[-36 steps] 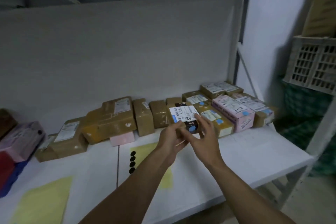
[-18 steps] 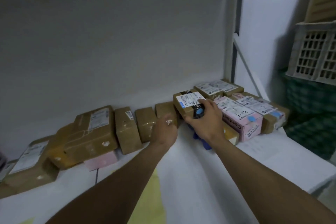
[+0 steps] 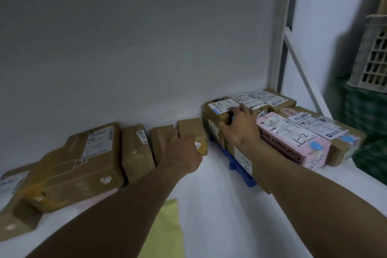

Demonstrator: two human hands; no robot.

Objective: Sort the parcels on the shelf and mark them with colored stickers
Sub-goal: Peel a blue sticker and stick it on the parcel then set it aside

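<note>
My right hand [image 3: 238,125] grips a small brown parcel with a white label [image 3: 219,110] that sits on top of the stack of labelled parcels at the right. A bit of blue sticker shows at my fingers. My left hand [image 3: 182,153] reaches to two small plain brown parcels [image 3: 191,129] in the middle row and touches them; its fingers are hidden behind the back of the hand. A pink box [image 3: 293,142] marked "1-2" with a blue sticker lies right of my right wrist.
Larger brown parcels [image 3: 90,159] lean against the back wall at the left. A blue item [image 3: 240,172] pokes out under the right stack. A yellow sheet [image 3: 165,232] lies on the white shelf [image 3: 219,216]. A shelf post [image 3: 282,27] and a plastic crate [image 3: 374,56] stand at the right.
My right hand carried the labelled parcel from mid-air onto the right stack. My left hand let go of it and moved to the plain brown parcels. The view moved closer.
</note>
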